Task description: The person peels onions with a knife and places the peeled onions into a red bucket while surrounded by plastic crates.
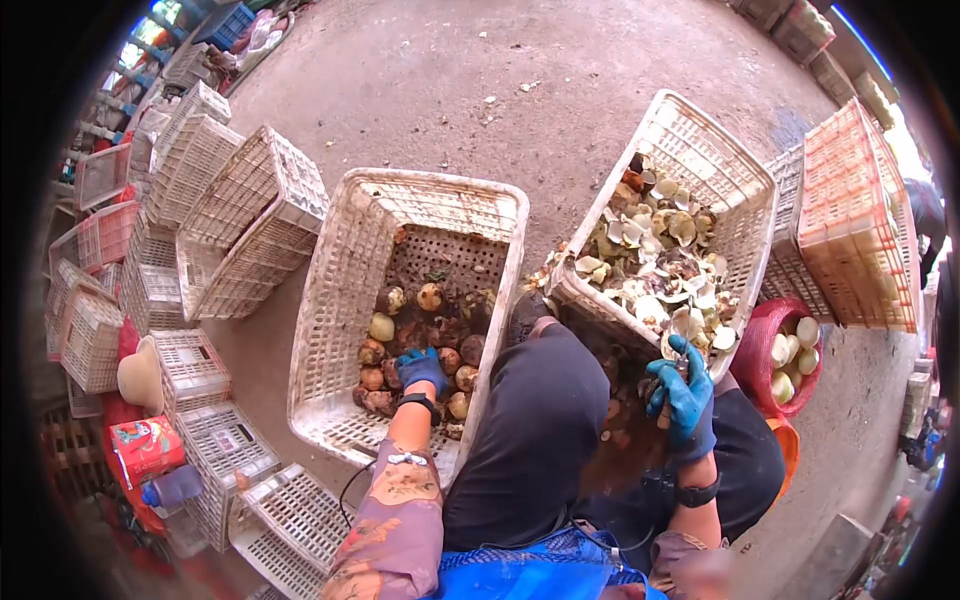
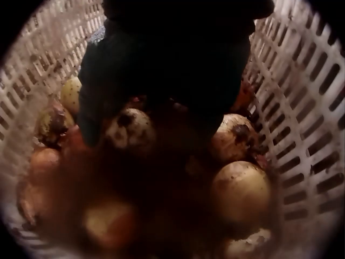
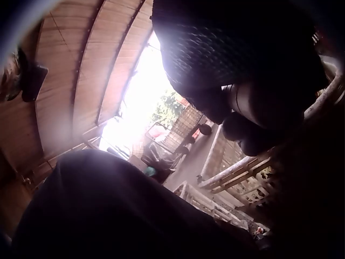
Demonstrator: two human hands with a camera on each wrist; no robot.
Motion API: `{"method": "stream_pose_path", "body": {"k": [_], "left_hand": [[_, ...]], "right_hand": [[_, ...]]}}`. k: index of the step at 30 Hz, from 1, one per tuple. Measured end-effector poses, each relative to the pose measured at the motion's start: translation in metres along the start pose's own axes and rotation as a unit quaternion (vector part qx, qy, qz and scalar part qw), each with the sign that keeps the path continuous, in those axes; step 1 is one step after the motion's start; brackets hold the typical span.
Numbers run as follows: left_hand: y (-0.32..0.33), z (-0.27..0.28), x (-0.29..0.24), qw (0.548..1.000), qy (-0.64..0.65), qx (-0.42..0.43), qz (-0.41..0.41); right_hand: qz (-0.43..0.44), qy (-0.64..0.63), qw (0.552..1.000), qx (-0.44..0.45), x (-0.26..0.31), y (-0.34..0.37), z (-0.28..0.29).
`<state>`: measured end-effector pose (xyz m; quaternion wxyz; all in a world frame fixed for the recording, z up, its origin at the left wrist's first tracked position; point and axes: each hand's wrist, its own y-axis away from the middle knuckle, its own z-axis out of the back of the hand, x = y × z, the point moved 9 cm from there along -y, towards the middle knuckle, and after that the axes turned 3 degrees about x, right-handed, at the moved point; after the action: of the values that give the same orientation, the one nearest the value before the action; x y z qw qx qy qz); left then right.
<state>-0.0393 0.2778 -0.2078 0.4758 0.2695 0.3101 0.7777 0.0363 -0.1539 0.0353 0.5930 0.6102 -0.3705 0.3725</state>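
In the head view my gloved left hand (image 1: 421, 370) reaches down among onions (image 1: 381, 327) in the left crate (image 1: 305, 360). The left wrist view shows this hand (image 2: 161, 81) dark from above, fingers apart and pointing down, close to a pale, dark-spotted onion (image 2: 131, 129); its fingertips are in shadow. Over my lap, beside the right crate's near edge, my gloved right hand (image 1: 688, 405) grips a narrow tool (image 1: 665, 412). A round, pale handle-like part (image 3: 253, 102) shows by the curled fingers of the right hand (image 3: 237, 70) in the right wrist view, mostly in darkness.
The right crate (image 1: 755, 250) holds onion peels and cut pieces (image 1: 655, 245). A red net bag (image 1: 768, 345) with peeled onions stands right of my knee. Crates (image 1: 265, 215) are stacked at the left, more (image 1: 850, 215) at the right. Concrete floor (image 1: 440, 110) lies beyond.
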Motion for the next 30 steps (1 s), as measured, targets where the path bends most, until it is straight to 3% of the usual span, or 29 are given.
{"method": "stream_pose_path", "body": {"k": [3,6,10,11,14,17,19,21,24,25,26,27,28,30], "left_hand": [[0.003,0.001,-0.024,0.997,0.028,-0.067,-0.033],[-0.011,-0.009,-0.034,0.999,-0.009,-0.047,-0.014],[-0.021,0.025,-0.032,0.956,0.212,-0.203,-0.016],[-0.018,0.041,-0.039,0.932,0.253,-0.251,-0.061],[-0.040,0.064,-0.086,0.861,0.349,-0.282,-0.240],[-0.061,0.062,-0.111,0.956,0.210,-0.124,-0.164],[-0.062,0.077,-0.112,0.969,0.216,-0.043,-0.109],[-0.081,0.070,-0.123,0.985,0.106,-0.051,-0.124],[-0.099,0.065,-0.116,0.981,0.162,-0.080,-0.064],[-0.087,0.079,-0.109,0.960,0.209,-0.165,-0.082],[-0.078,0.080,-0.096,0.922,0.332,-0.169,-0.102],[-0.083,0.068,-0.086,0.835,0.512,-0.150,-0.137],[-0.089,0.058,-0.072,0.713,0.669,-0.126,-0.167],[-0.080,0.050,-0.057,0.450,0.871,0.043,-0.192]], "right_hand": [[-0.011,0.010,1.000,-0.010,0.002,-0.001,-0.007],[-0.021,0.028,0.999,-0.018,0.004,-0.004,-0.014],[0.002,0.042,0.999,-0.021,0.002,-0.006,-0.012],[0.001,0.042,0.999,-0.027,0.003,-0.004,-0.013],[-0.007,0.043,0.999,-0.030,0.002,-0.002,-0.013],[-0.018,0.049,0.998,-0.033,-0.001,-0.003,-0.012],[-0.010,0.058,0.998,-0.039,0.002,-0.004,-0.011],[-0.009,0.055,0.997,-0.047,0.004,-0.003,-0.010],[-0.016,0.051,0.998,-0.045,0.005,-0.003,-0.007],[-0.014,0.055,0.997,-0.043,0.007,-0.003,-0.007],[-0.012,0.045,0.998,-0.045,0.010,-0.002,-0.006],[-0.009,0.033,0.998,-0.046,0.014,-0.001,-0.006],[-0.004,0.020,0.999,-0.044,0.016,0.000,-0.007],[-0.001,0.003,1.000,-0.029,0.018,0.001,-0.011]]}}
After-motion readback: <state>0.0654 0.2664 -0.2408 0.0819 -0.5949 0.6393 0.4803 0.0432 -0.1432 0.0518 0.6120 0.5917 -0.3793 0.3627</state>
